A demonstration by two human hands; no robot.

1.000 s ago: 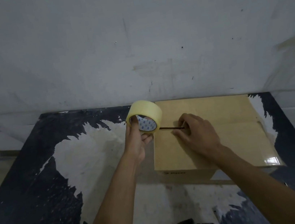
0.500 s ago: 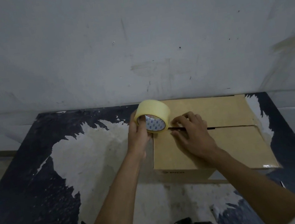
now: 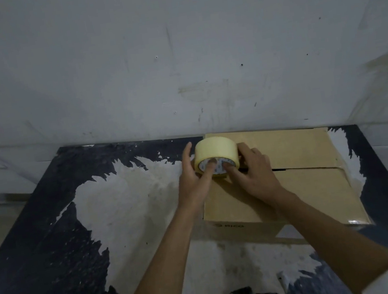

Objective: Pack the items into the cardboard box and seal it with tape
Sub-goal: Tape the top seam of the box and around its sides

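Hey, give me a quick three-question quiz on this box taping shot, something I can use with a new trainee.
1. True or false: the tape roll lies flat on the table.
2. Which hand has fingers over the box's centre seam? A) left hand B) right hand
3. Fill in: along its visible part, the seam is still ____.

Key: 1 false, both hands hold it at the box's left edge; 2 B; 3 untaped.
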